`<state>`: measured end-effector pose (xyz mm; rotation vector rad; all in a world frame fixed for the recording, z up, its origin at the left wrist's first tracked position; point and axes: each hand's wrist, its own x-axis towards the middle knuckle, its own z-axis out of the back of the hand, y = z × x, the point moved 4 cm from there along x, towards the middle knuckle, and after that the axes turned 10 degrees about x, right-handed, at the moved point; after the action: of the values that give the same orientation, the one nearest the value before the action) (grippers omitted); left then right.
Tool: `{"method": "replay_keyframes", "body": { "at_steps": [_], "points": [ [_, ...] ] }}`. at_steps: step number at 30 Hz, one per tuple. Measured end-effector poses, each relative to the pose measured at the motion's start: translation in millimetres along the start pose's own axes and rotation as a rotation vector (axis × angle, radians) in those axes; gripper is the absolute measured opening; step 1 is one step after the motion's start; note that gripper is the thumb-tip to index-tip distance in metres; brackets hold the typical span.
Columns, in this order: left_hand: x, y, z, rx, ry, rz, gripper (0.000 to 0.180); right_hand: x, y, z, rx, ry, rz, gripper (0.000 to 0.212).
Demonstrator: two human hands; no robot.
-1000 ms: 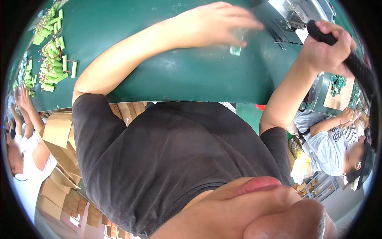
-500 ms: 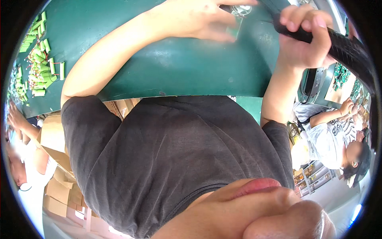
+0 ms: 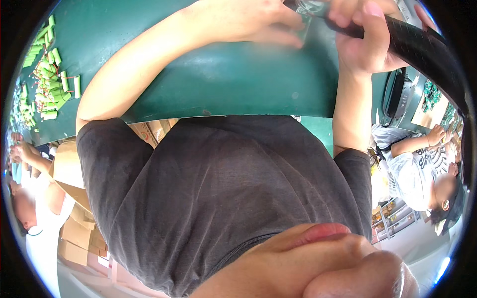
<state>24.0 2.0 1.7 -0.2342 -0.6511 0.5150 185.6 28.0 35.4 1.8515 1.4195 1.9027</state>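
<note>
My right hand is closed round a long black tool with a textured body, which slants from the upper middle down to the right rim; its exact kind does not show. At the top edge, my left hand is smeared by motion, so its grip is unclear. Beside its fingertips is a small clear, roundish part, just left of the black tool's end. Whether the left fingers touch that part I cannot tell.
A green tabletop lies under both forearms. Several green cylindrical cells with wires are heaped at the left. A black-and-grey device stands at the right, near small green pieces. Co-workers sit on both sides; cardboard boxes are at lower left.
My right hand and the black tool have moved left, closer to the left hand. The left hand has shifted slightly, its fingers now more bent near the clear part.
</note>
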Motion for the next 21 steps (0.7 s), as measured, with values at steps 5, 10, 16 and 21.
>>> {"method": "replay_keyframes", "body": {
  "at_steps": [5,10,16,21],
  "points": [
    [-2.2,-0.2,-1.1,0.018,-0.004,0.005,0.027,-0.3,-5.3,-5.5,0.086,-0.039,0.013,0.061],
    [1.8,-1.3,1.5,0.005,-0.003,0.005,0.027,0.6,-8.4,-4.9,0.083,0.012,0.029,0.059],
    [-3.0,-4.6,-4.2,0.125,0.004,0.110,0.033,-7.7,-12.9,-0.8,0.023,-0.093,0.009,0.059],
    [2.7,-2.8,1.6,0.241,0.111,0.117,0.034,5.2,7.2,-2.8,0.089,-0.222,0.021,0.046]
  ]
}}
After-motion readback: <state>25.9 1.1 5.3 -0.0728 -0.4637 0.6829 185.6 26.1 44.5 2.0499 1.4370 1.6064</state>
